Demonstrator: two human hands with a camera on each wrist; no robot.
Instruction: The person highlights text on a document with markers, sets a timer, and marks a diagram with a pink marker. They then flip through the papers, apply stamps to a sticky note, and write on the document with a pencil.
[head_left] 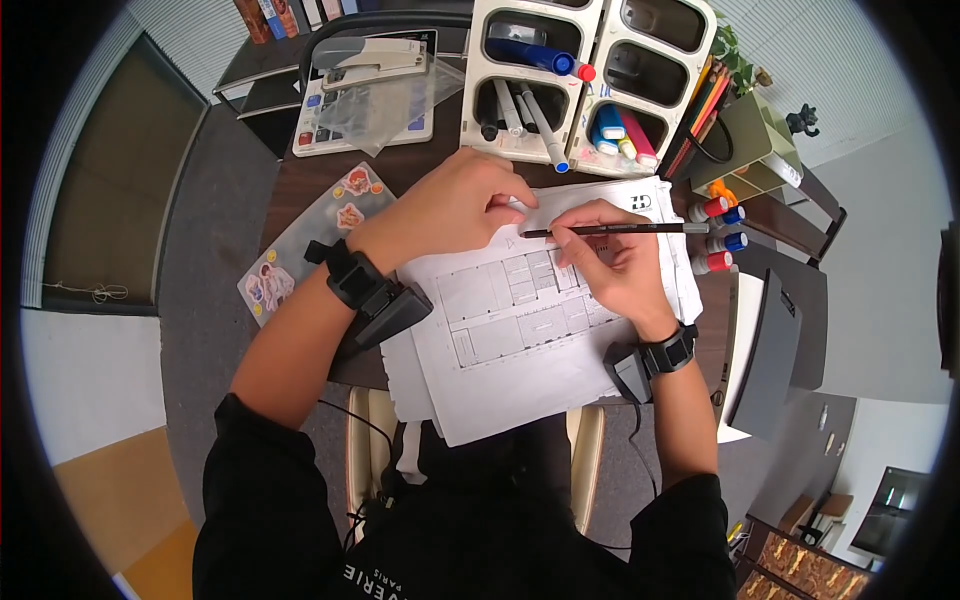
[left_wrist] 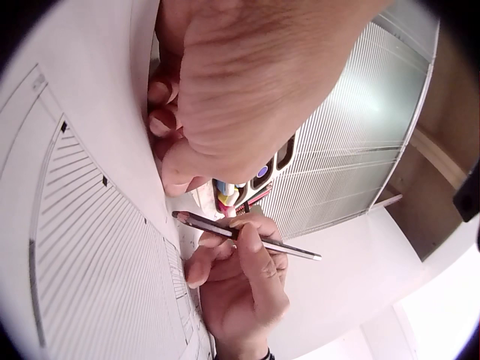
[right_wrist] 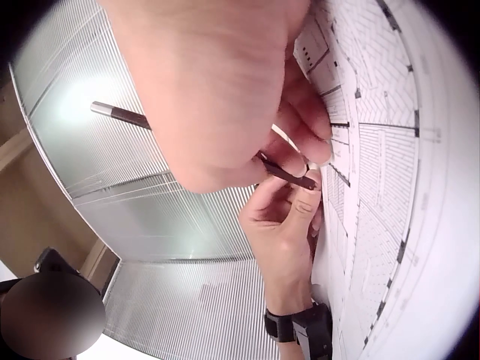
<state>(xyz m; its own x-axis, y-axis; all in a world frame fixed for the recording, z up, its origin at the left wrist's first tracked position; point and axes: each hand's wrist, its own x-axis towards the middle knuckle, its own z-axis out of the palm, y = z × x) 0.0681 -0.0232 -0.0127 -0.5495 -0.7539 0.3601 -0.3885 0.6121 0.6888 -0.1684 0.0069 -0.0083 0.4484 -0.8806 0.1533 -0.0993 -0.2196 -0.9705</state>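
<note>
A slim dark pencil (head_left: 640, 229) with a silver end lies almost level across my right hand (head_left: 622, 265), pinched between thumb and fingers. Its dark end points left, toward my left hand (head_left: 450, 205). That left hand rests on the upper part of a stack of papers (head_left: 490, 400), fingers curled under against the sheet; I cannot tell whether something small is between them. A printed floor plan (head_left: 525, 310) covers the top sheet. In the left wrist view the pencil (left_wrist: 217, 226) is above the paper, and the right hand (left_wrist: 247, 292) is close beside the left fingers.
White organizers (head_left: 590, 95) with pens and highlighters stand behind the papers. A stapler (head_left: 370, 62) and a plastic bag lie on a calculator (head_left: 420, 135) at back left. A stickered clear folder (head_left: 290, 255) is left; red- and blue-capped bottles (head_left: 712, 262) stand right.
</note>
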